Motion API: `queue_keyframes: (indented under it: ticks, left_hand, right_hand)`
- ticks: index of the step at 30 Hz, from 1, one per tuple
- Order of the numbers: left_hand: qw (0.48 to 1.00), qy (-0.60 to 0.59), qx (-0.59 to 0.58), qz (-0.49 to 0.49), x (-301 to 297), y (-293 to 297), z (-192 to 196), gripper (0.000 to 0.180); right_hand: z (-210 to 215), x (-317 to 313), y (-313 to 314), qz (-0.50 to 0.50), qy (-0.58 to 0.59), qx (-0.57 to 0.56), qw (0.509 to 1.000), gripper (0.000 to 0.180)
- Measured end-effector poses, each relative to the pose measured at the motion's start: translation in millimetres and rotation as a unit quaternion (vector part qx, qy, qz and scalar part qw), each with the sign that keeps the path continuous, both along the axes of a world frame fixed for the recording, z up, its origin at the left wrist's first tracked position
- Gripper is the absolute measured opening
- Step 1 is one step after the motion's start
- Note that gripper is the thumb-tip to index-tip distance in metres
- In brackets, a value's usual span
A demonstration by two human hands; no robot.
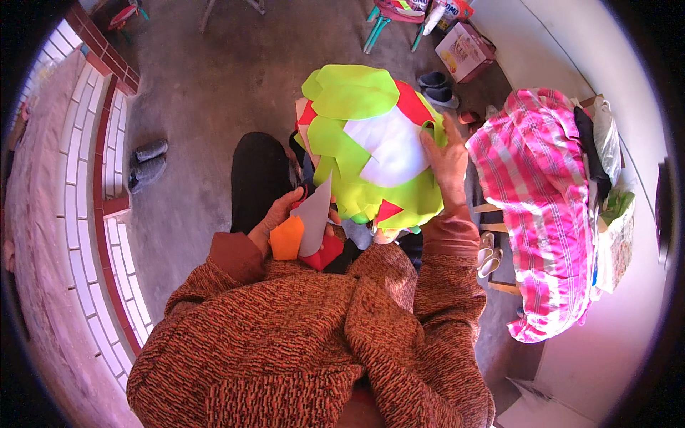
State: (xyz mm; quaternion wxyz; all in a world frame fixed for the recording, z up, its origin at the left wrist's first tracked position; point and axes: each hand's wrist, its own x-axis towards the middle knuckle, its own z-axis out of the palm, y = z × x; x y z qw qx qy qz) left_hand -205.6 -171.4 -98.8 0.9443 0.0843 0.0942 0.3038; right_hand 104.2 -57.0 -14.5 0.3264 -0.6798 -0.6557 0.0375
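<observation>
Left hand (277,214): curled round grey, orange and red sheet pieces (314,222); light pressure should avoid creases.
Right hand (449,164): part-open, on the right edge of a layered, lime-green, red-and-white bundle (342,135).
Bundle: past the brown knitted garment's (264,342) far edge.

Pink plaid cloth (539,214) draped over wooden-legged furniture (505,287), bright light on cloth's near end. Pale wall (589,364) right of cloth. Grey-brown floor (200,107) left of cloth; white-tiled structure (83,235), dark red trim (103,46), far left of cloth. Teal-legged seat (399,12) beyond cloth.
</observation>
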Motion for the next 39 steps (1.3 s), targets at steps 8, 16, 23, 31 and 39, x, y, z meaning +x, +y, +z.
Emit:
queue_keyframes:
  ticks: [8,16,23,31,39]
  left_hand:
    - [1.0,0.005,-0.002,-0.003,-1.4,1.2,-1.5,0.067]
    - [0.996,0.073,-0.049,0.001,-1.4,-3.2,-12.3,0.057]
    - [1.0,0.024,-0.004,0.016,-4.2,-7.4,-8.0,0.056]
    - [0.998,0.034,0.027,0.054,-18.1,-16.6,4.3,0.062]
    - [0.994,0.039,0.013,0.101,-33.9,-17.5,-2.0,0.064]
  right_hand:
    - [-9.5,-0.3,8.6,-0.008,0.112,0.002,0.994,0.041]
    - [-31.7,-18.3,4.7,0.112,-0.152,0.1,0.977,0.057]
    - [-14.0,-17.8,-8.7,0.009,-0.281,-0.051,0.958,0.057]
    - [-22.2,-15.1,0.5,0.011,-0.293,-0.078,0.953,0.057]
    - [-1.9,-27.4,-7.6,0.028,-0.261,-0.085,0.961,0.055]
